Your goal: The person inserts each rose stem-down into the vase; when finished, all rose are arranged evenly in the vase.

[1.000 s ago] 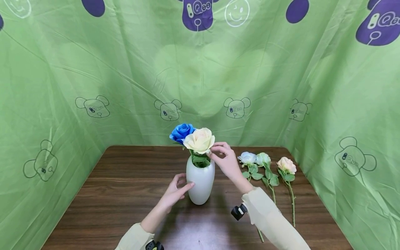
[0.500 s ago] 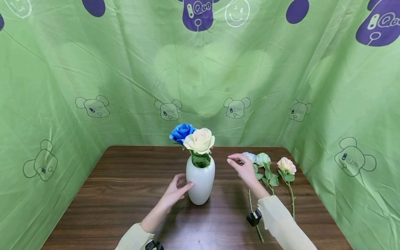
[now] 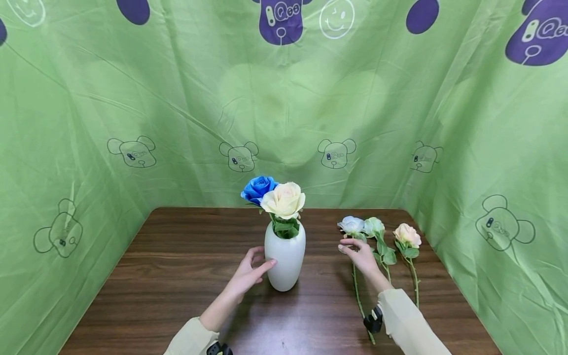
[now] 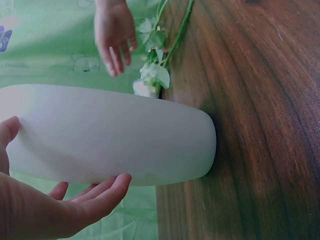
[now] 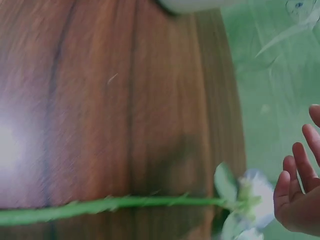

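Note:
A white vase (image 3: 286, 264) stands upright on the table, holding a blue rose (image 3: 259, 190) and a cream rose (image 3: 284, 199). My left hand (image 3: 245, 277) holds the vase's left side, thumb at the front; the left wrist view shows the fingers (image 4: 107, 196) along its wall. To the right, my right hand (image 3: 365, 260) hovers over the stem of a pale blue rose (image 3: 351, 225), holding nothing. Its fingers (image 5: 299, 160) are loosely bent in the right wrist view. A pale green-white rose (image 3: 374, 226) and a peach rose (image 3: 407, 235) lie further right.
The brown wooden table (image 3: 177, 276) has a green printed curtain (image 3: 284, 108) behind it and along both sides. Stems of the lying roses run toward the front edge, partly under the right forearm. Each wrist wears a small black camera (image 3: 373, 319).
My right hand has let go of the cream rose and moved right and down to the pale blue rose's stem. The left hand and the vase have stayed put.

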A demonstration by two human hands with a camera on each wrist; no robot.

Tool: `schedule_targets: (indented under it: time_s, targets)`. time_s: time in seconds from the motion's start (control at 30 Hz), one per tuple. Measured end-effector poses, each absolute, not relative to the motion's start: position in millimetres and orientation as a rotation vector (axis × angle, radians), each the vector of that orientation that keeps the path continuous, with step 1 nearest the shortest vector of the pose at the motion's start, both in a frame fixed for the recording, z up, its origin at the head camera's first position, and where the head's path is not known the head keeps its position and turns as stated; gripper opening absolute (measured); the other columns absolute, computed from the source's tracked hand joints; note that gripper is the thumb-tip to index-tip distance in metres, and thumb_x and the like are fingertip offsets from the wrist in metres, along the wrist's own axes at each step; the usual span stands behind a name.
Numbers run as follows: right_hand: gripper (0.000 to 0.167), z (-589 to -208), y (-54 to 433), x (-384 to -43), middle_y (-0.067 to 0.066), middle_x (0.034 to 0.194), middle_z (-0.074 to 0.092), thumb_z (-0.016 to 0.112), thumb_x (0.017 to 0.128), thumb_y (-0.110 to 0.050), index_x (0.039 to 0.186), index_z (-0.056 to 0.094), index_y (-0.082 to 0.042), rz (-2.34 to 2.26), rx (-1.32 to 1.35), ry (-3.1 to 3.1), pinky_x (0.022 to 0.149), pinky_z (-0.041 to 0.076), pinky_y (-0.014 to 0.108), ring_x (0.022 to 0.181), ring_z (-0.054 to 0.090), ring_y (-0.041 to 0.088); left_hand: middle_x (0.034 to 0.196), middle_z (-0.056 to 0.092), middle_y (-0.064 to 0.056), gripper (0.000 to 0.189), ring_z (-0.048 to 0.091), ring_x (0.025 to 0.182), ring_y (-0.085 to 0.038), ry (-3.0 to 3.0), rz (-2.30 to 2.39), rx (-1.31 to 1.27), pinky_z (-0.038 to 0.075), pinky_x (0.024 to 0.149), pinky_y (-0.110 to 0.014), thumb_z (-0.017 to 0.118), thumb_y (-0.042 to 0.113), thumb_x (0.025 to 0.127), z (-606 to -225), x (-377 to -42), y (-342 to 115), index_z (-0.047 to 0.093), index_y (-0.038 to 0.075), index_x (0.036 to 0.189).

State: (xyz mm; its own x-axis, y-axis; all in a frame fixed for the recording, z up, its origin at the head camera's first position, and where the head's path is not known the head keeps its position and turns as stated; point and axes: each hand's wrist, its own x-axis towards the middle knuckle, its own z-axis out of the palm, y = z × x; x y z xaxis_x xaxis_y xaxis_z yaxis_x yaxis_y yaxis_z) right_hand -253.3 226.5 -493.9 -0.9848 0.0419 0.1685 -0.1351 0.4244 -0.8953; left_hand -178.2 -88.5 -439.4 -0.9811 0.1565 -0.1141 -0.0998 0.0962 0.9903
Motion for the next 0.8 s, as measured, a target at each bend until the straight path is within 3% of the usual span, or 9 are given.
schedule_targets:
  time_s: [0.3,0.63,0.8]
  targets:
    - [0.028,-524.4,249.6,-251.3,0.018,0.090,0.062,0.068,0.075,-0.006,0.097,0.061,0.009,1.445,-0.083,-2.582,0.066,0.042,0.025,0.080,0.056,0.023,0.126,0.040,-0.024,0.062,0.052,0.097,-0.028,2.204,1.977,0.058,0.043,0.068,-0.038,0.064,0.035,0.080,-458.6,-186.1,-89.2,0.035,0.005,0.126]
    - [0.034,-540.3,262.1,-243.1,0.005,0.073,0.061,0.068,0.076,-0.018,0.099,0.059,0.005,1.382,-0.373,-2.686,0.058,0.039,0.028,0.058,0.052,0.012,0.125,0.041,-0.023,0.062,0.053,0.096,-0.027,2.211,1.976,0.051,0.043,0.069,-0.038,0.064,0.036,0.079,-458.0,-185.8,-89.0,0.036,0.006,0.125]
    - [0.038,-545.2,259.8,-240.4,0.008,0.075,0.061,0.068,0.075,-0.021,0.102,0.058,0.004,1.334,-0.408,-2.729,0.060,0.040,0.031,0.065,0.055,0.019,0.125,0.041,-0.024,0.061,0.053,0.095,-0.027,2.212,1.978,0.062,0.043,0.067,-0.036,0.064,0.034,0.081,-458.0,-185.7,-89.3,0.035,0.004,0.126]
